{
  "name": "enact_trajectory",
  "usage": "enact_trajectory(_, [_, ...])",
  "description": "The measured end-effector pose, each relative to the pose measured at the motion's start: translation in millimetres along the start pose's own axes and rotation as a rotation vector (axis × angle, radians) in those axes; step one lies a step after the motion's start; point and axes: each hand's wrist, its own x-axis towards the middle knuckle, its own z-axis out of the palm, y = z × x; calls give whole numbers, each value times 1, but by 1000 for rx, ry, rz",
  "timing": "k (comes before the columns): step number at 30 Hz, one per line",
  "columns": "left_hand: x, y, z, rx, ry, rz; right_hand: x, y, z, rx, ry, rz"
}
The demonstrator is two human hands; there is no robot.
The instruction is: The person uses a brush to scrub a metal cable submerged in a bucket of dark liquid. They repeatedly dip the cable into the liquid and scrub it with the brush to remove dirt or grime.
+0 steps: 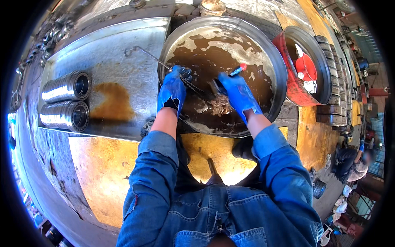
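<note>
My left hand [173, 90], in a blue glove, is closed around a twisted metal rod [154, 57] with a hooked end. The hook reaches over the metal tray [135, 37] on the left; the rod's other end slants into the round metal basin [278, 82]. Brown liquid [197, 53] with pale foam fills the basin. Over it, my right hand [236, 92], also gloved in blue, grips a brush with a red-tipped handle [239, 70]. Its dark head is blurred, and liquid splashes just below. Whatever lies under the surface is hidden.
Two rows of shiny bearing rings [66, 101] lie in the tray beside a rusty brown puddle [111, 101]. Right of the basin stands a red drum [284, 70] holding a red container [305, 68]. Large dark rings [329, 82] line up beyond it. Another person [354, 164] crouches at far right.
</note>
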Motion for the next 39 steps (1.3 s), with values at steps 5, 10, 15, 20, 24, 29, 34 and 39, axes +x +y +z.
enact_trajectory(5, [-36,26,18,1355,-36,347,-10,-64,39,124,64,203])
enact_trajectory(10, [-14,12,5,478,-34,108,-11,11,29,-109,70,202])
enact_trajectory(15, [-8,4,11,90,2,10,-18,0,-2,-175,-17,306])
enact_trajectory(20, [-12,13,2,350,-23,65,-8,-62,41,247,-16,146])
enact_trajectory(24, [-54,32,28,1177,-11,299,-11,-54,38,60,3,179])
enact_trajectory(29, [-16,4,4,305,-30,225,-17,19,21,-44,41,326])
enact_trajectory(34, [-9,11,6,11,50,-86,-7,-18,14,-49,-45,131])
enact_trajectory(39, [-54,31,28,1315,16,411,-7,-59,45,61,89,-25])
